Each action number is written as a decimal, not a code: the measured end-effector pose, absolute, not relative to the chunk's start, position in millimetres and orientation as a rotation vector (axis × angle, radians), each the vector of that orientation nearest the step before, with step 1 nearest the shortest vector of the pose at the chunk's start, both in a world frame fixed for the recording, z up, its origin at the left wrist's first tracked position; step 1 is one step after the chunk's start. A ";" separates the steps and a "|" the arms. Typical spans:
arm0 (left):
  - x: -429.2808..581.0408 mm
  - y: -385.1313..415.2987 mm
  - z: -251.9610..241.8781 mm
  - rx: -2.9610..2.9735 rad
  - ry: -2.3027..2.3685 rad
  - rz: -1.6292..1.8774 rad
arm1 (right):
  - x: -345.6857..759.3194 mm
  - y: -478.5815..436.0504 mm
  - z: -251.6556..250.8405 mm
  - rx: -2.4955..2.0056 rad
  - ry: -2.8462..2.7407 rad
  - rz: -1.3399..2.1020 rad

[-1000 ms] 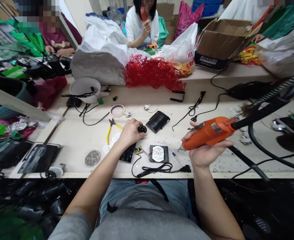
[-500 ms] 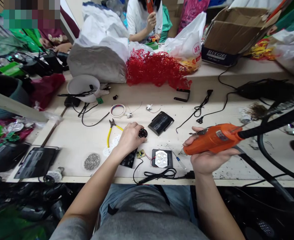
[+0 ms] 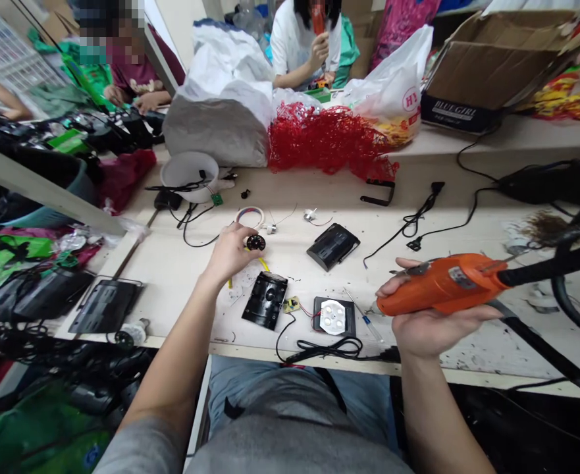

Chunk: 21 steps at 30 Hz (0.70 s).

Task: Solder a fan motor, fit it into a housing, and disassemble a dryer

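My left hand (image 3: pixel 230 253) pinches a small black round disc with holes (image 3: pixel 256 243) above the table. Yellow-handled cutting pliers (image 3: pixel 264 264) lie partly hidden beneath that hand. My right hand (image 3: pixel 421 329) is wrapped round an orange electric screwdriver (image 3: pixel 438 283), its tip pointing left. Between my hands lies an open black housing shell (image 3: pixel 266 299). A small circuit board (image 3: pixel 291 304) is beside it, wired to a white LED panel (image 3: pixel 332 317) on a black square frame. A thin screwdriver with a blue-marked handle (image 3: pixel 369 322) rests right of the panel.
Another black housing (image 3: pixel 332 245) lies farther back, near a black bracket (image 3: pixel 381 194). A coiled power cord (image 3: pixel 329 347) runs along the front edge. A white bowl (image 3: pixel 189 178) and red netting (image 3: pixel 329 138) stand behind. A person (image 3: pixel 304 49) sits opposite, and another sits at left.
My left hand has lifted away from the black shell and moved left with the round disc, uncovering the shell. My right hand still holds the electric screwdriver. The view has shifted left.
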<state>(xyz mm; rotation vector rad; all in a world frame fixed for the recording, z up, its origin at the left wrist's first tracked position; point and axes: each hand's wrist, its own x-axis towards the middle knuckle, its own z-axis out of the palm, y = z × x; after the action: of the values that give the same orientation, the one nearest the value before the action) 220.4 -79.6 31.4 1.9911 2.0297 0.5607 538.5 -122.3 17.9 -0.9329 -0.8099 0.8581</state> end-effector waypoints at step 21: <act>194.4 -134.9 -8.6 2.031 1.879 0.468 | 534.8 -136.0 27.9 -0.950 -0.789 0.874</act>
<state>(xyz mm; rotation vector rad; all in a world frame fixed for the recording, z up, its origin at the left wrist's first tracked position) 194.4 -134.9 -8.6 2.0312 1.8789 0.4681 534.8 -136.0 27.9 -0.9503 -0.7891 0.8737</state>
